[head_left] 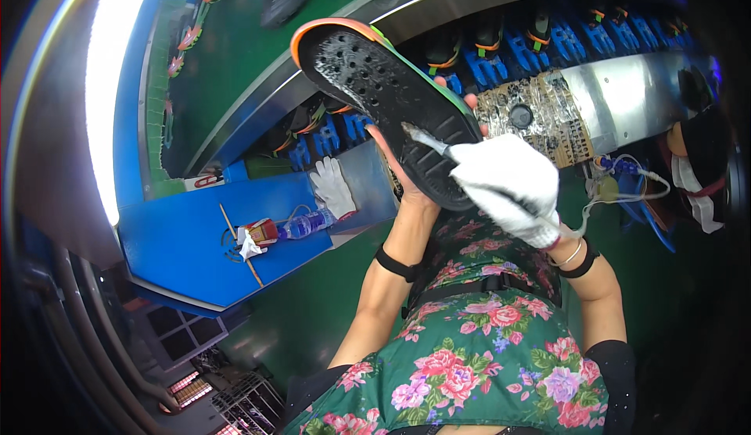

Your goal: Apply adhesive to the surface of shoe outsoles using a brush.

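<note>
A black shoe sole [375, 95] with an orange and green rim is held up in front of me, its inner face toward me. Round holes dot its far half, and ribbed slots mark the near half; wet-looking shine covers parts of it. My bare left hand [407, 175] grips the sole from beneath, with fingertips showing past its right edge. In a white knit glove, my right hand [507, 188] is closed around a brush [426, 139]. The bristles touch the sole's middle. A thin clear tube [583, 217] runs near my right wrist.
Beyond lies a metal-edged green conveyor [242, 52] carrying shoe parts. Blue racks [524, 53] hold more shoes below it. A cardboard-covered ledge [540, 114] bears a dark round cap. On the blue table [188, 224] at left are a white glove [332, 187], a bottle [307, 222] and a stick.
</note>
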{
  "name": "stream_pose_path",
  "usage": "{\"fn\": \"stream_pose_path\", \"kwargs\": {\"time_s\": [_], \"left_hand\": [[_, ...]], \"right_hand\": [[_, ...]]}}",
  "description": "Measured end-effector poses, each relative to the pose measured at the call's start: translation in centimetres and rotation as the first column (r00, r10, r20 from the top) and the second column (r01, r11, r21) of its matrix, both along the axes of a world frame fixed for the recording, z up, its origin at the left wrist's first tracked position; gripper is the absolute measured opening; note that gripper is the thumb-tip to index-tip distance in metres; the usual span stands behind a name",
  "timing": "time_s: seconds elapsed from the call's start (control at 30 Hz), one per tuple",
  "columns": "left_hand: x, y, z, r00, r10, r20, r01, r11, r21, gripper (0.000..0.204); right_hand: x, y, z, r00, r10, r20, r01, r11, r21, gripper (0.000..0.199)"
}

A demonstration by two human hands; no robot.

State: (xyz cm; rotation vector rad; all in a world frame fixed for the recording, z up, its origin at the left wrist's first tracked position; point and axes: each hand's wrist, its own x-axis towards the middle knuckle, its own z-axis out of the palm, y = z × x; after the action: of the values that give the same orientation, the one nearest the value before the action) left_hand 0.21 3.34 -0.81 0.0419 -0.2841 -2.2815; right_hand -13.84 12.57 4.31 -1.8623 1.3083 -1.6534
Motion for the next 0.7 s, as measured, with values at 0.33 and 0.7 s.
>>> {"fn": "stream_pose_path", "kwargs": {"time_s": [0.33,0.7], "left_hand": [[1.4,-1.6,-0.8,0.996,-0.045,-0.081,0.042,0.999,-0.029,0.11],[3.9,-2.9,-1.0,0.983,-0.177,0.052,0.179,0.984,-0.029,0.126]], "right_hand": [[0.1,0.5,-0.3,0.993,0.102,-0.063,-0.104,0.994,-0.029,0.024],[0.1,0.7,-1.1,0.923,0.382,0.046,-0.385,0.92,0.076,0.019]]}}
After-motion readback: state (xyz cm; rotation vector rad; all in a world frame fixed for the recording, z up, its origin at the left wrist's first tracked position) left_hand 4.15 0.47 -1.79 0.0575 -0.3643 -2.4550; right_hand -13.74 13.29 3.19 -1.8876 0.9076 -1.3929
